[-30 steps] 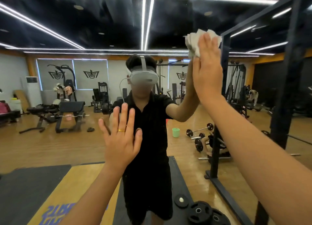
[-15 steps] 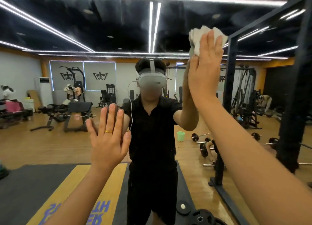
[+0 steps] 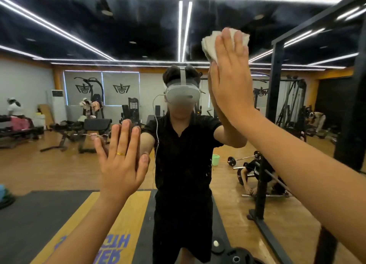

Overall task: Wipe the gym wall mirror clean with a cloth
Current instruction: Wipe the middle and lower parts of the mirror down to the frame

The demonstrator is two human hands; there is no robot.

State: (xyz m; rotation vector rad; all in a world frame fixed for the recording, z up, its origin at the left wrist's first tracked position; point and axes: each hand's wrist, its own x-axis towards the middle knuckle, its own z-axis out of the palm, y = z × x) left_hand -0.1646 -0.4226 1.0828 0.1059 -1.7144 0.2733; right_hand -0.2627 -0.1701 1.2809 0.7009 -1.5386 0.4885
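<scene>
**Gym hall under strip lights**

The ceiling [image 3: 138,22] is black and crossed by long white light strips [image 3: 184,26]. The far wall [image 3: 23,79] is pale grey with orange trim [image 3: 57,75]. Two grey banners [image 3: 120,89] with a dark crest hang on it, and a white air conditioner [image 3: 57,101] stands beside them. The floor [image 3: 49,170] is light wood. A black mat [image 3: 39,214] and a yellow mat [image 3: 126,214] with blue letters lie in front. Black benches [image 3: 95,125] stand at left. A green bucket [image 3: 216,159] and a barbell [image 3: 244,157] are on the floor at right, near a black rack post [image 3: 275,85]. Behind it, in dim light, is what may be a cable machine [image 3: 293,105]. Weight plates [image 3: 239,256] lie at the bottom edge.
</scene>
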